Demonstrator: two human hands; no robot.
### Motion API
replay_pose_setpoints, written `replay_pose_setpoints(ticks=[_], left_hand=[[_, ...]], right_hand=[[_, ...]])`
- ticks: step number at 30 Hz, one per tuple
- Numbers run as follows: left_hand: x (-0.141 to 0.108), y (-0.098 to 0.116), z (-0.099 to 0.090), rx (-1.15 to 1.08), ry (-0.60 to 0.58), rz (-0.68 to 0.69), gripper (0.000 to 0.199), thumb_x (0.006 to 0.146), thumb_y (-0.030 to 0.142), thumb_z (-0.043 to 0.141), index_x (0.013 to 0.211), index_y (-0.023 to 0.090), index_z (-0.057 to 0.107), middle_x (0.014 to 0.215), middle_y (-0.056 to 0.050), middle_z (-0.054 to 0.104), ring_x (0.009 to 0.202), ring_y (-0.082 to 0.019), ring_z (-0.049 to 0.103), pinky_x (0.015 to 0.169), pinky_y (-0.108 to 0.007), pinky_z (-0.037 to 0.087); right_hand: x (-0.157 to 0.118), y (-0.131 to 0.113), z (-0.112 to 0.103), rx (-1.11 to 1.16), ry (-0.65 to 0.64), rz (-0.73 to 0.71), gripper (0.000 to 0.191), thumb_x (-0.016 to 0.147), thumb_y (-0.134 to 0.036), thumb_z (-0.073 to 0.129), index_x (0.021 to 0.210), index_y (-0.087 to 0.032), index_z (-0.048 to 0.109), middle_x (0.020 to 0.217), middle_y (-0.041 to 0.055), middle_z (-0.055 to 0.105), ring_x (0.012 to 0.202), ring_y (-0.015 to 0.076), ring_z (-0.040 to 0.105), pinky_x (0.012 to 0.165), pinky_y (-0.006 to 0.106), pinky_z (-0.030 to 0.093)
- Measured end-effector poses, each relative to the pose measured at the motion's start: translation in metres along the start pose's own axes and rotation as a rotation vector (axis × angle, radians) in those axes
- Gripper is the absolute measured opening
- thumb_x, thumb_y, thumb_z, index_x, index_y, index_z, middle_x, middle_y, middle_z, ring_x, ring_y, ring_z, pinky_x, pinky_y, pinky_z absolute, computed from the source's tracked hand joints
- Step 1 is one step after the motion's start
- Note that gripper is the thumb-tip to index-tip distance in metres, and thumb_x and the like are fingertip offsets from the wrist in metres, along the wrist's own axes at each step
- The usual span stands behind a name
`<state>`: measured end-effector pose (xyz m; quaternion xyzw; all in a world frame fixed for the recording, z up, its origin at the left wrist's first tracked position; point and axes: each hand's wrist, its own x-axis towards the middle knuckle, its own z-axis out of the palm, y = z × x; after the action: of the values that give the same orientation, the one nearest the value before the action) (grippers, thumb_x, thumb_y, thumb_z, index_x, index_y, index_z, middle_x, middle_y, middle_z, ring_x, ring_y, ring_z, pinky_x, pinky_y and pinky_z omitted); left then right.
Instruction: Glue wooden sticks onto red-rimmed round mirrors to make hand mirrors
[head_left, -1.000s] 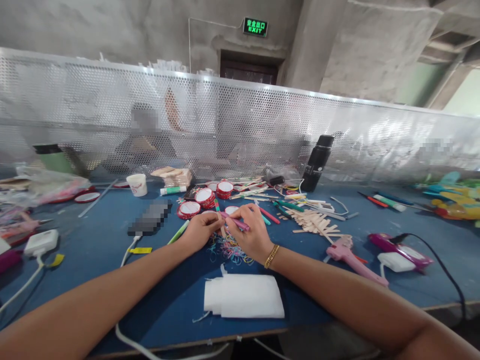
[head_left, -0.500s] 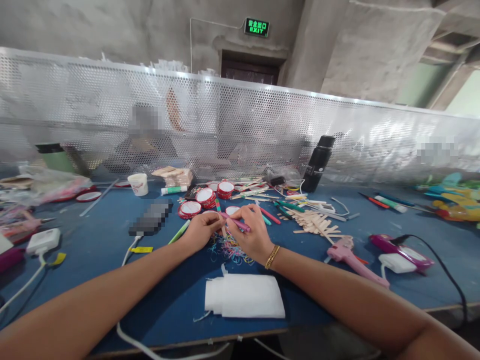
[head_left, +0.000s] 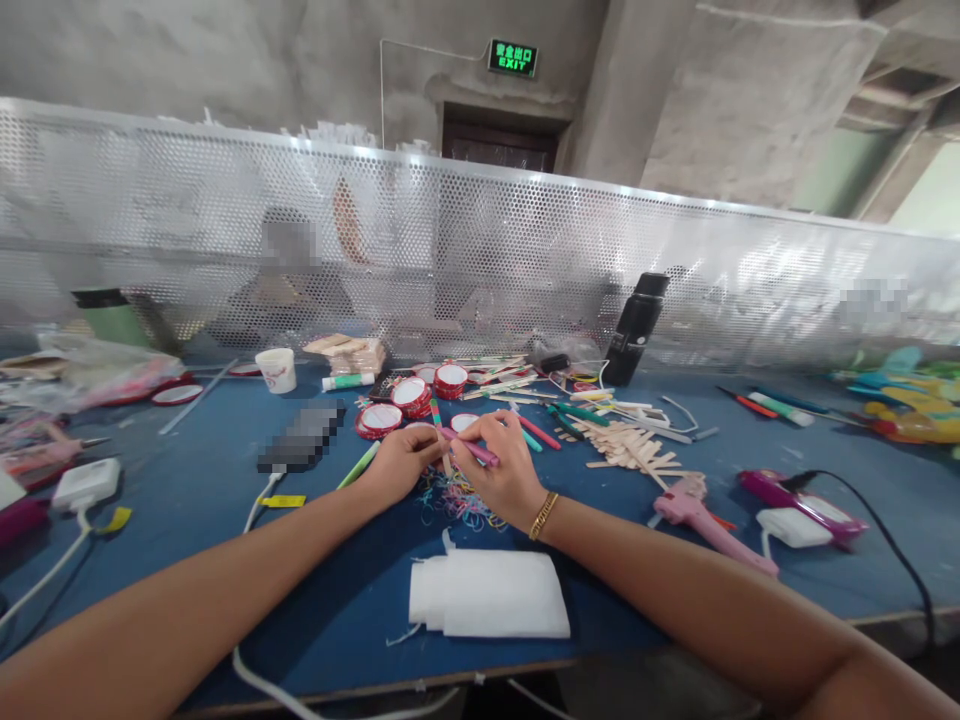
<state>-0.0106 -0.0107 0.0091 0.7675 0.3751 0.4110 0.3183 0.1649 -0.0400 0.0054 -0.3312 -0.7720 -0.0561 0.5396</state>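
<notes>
Flat, red-green-tipped wooden stick [head_left: 436, 415] pinched by left hand [head_left: 401, 465] at far edge of multicoloured rubber-band pile [head_left: 466, 503]; slim pink marker [head_left: 481, 453] pinched by right hand [head_left: 504, 466]. Stick judged light, stiff; best held by 2 long edges.

Surface: a blue, flat-topped table [head_left: 322, 610].
Near edge: a folded white fabric-like pouch [head_left: 495, 594].
Centre: a tangle of thin multicoloured loops [head_left: 466, 508].
Behind the loops: round red-and-white rolls [head_left: 411, 394], some stacked.
Left: a black rectangular phone [head_left: 302, 438]; a white paper cup [head_left: 276, 371], upright.
Right: overlapping pale wooden sticks [head_left: 628, 444]; a pink plastic glue gun [head_left: 703, 522].
Far edge: a black cylindrical bottle [head_left: 634, 335].
</notes>
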Motion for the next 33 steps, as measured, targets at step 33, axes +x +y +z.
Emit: replay_pose_setpoints(ticks=[33], left_hand=[[0.0003, -0.0018, -0.0020, 0.021, -0.012, -0.003, 0.037, 0.086, 0.043, 0.056, 0.063, 0.015, 0.065, 0.067, -0.001, 0.062, 0.064, -0.013, 0.052, 0.062, -0.024, 0.040]], right_hand=[[0.0026, 0.0000, -0.0029, -0.022, 0.020, -0.006, 0.011, 0.090, -0.023, 0.055, 0.079, -0.022, 0.053, 0.072, -0.0030, 0.061, 0.069, 0.0142, 0.057, 0.094, 0.040, 0.035]])
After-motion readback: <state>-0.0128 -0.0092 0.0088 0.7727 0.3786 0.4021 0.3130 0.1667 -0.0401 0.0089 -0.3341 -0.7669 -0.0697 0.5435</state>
